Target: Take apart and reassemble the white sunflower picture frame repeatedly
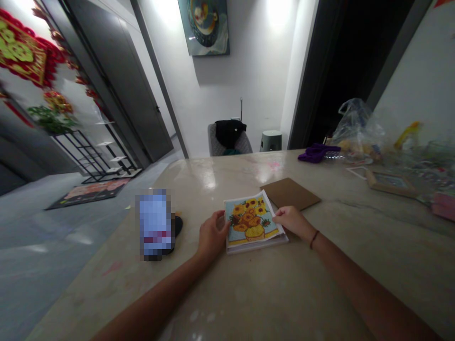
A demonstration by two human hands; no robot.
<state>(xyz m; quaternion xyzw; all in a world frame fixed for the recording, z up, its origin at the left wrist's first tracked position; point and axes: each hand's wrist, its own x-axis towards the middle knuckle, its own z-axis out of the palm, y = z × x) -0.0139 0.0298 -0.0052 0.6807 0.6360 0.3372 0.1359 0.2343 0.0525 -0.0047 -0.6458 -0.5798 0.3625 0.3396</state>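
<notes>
My right fingers (280, 215) pinch the sunflower picture (249, 220) by its near edge, perhaps controlling it; opposite, my left fingers (216, 218) grasp the white frame (258, 245), likely steadying it.

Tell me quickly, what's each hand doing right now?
Left hand: at the left edge of the sunflower picture; grip unclear.
Right hand: closed, pinching its right edge.

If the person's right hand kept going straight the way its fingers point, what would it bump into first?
The sunflower picture: the fingertips of the right hand are already at its right edge. Whether they'd push it or slide over it is hard to judge here.
</notes>
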